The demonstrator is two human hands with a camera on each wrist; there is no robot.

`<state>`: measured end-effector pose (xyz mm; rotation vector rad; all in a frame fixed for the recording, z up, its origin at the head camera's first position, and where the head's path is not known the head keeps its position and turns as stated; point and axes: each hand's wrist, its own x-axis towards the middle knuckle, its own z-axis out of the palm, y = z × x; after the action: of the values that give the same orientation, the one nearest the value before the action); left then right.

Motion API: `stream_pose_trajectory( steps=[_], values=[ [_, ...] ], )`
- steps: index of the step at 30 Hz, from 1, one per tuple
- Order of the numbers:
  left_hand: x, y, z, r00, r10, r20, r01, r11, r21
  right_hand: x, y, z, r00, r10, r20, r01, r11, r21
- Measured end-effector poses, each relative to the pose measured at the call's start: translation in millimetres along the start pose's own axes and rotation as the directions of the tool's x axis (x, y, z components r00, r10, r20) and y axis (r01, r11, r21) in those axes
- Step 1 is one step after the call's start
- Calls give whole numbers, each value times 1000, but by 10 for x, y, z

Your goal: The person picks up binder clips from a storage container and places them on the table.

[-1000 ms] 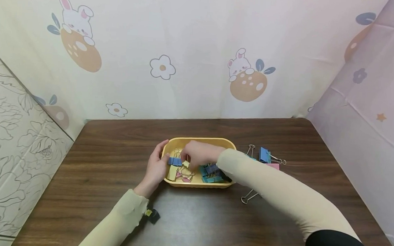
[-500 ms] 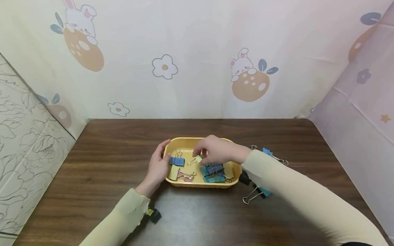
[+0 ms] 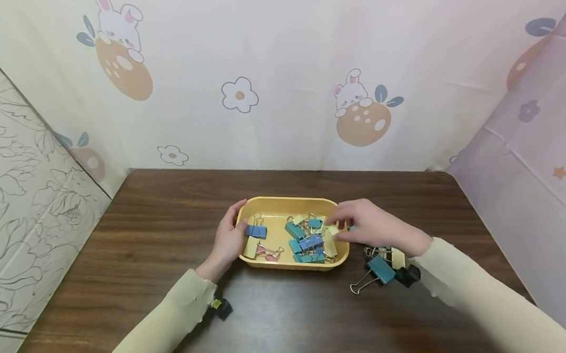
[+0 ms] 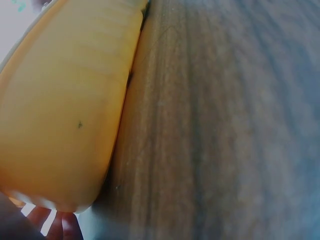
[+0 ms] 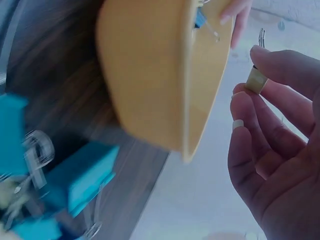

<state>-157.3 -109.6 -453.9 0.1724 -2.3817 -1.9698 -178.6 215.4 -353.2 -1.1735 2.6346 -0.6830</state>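
Observation:
My left hand [image 3: 229,240] grips the left end of a yellow plastic tray [image 3: 288,266], thumb at the rim and fingers around the outside. In the right wrist view, my right hand [image 5: 285,125] pinches a small yellow binder clip [image 5: 257,81] between thumb and fingers. That hand is over the tray's right end in the head view. Inside the tray, a blue binder clip [image 3: 256,231], a pale yellow one [image 3: 251,247] and pink ones [image 3: 271,258] lie at the left. Several teal, yellow and blue clips, including a blue clip [image 3: 311,242], are heaped at the right.
Just right of the tray lies a loose pile with a large teal binder clip [image 3: 381,270] and other clips, partly under my right forearm. The dark wooden table [image 3: 168,203] meets a patterned curtain [image 3: 284,145] at its back edge.
My right hand has picked up the small yellow binder clip from the tray's left half and carried it rightward to the right end. My left hand keeps its grip on the tray.

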Motion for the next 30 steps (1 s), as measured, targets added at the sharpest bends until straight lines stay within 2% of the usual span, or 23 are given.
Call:
stream_pose_trajectory(
  steps=[5,9,12,20,26,30],
  values=[
    [-6,-4,-8,1000,-10,-5,10,1000,7,-284,180,2,994,42,-97,-42,999,8],
    [4,-7,-7,1000,-4,-13,4,1000,5,-497,339,37,979,89,-181,-91,996,-4],
    [14,-10,1,1000,-3,-9,3,1000,5,-647,446,87,969,126,-215,-132,991,-15],
    [10,20,15,1000,5,-12,-5,1000,-3,-886,604,245,957,207,-205,-213,977,-7],
    [9,-8,18,1000,-13,-8,13,1000,10,-935,638,322,957,250,-149,-253,967,0],
    [2,-8,14,1000,-15,-12,15,1000,11,-932,654,346,960,246,-137,-249,969,-2]
  ],
)
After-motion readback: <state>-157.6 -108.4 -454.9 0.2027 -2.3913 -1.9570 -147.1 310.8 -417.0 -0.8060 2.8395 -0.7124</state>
